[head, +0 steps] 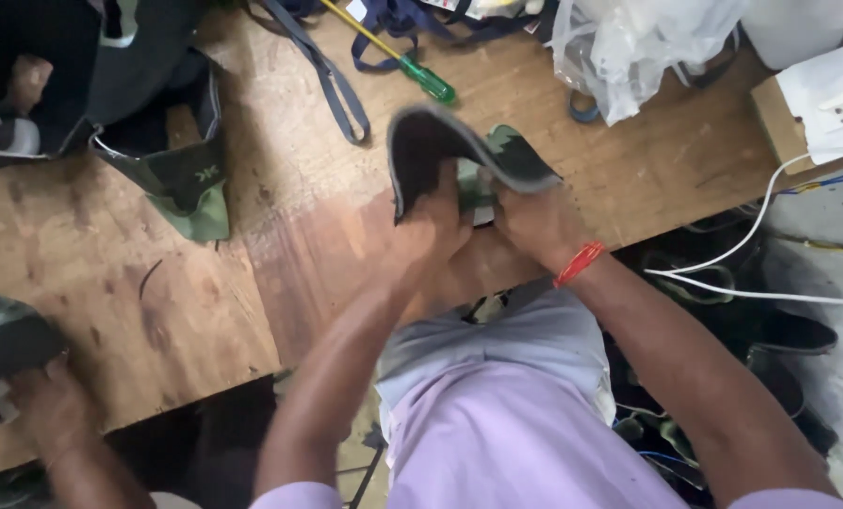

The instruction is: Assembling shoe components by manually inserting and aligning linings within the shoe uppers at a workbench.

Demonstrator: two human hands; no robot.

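Observation:
Both my hands hold a dark grey and green shoe upper [459,151] over the wooden workbench [280,236], near its front edge. My left hand [431,231] grips its left side, with the dark inner lining facing me. My right hand [532,221], with a red thread band at the wrist, grips its right, camouflage-patterned side. The piece is bent into an arch between the two hands.
A green-handled screwdriver [412,66] and dark straps [332,85] lie behind the hands. Another shoe upper [171,160] sits at left. Clear plastic bags [638,47] and a cardboard box [808,104] sit at back right. A co-worker's hand [49,401] holds a piece at lower left.

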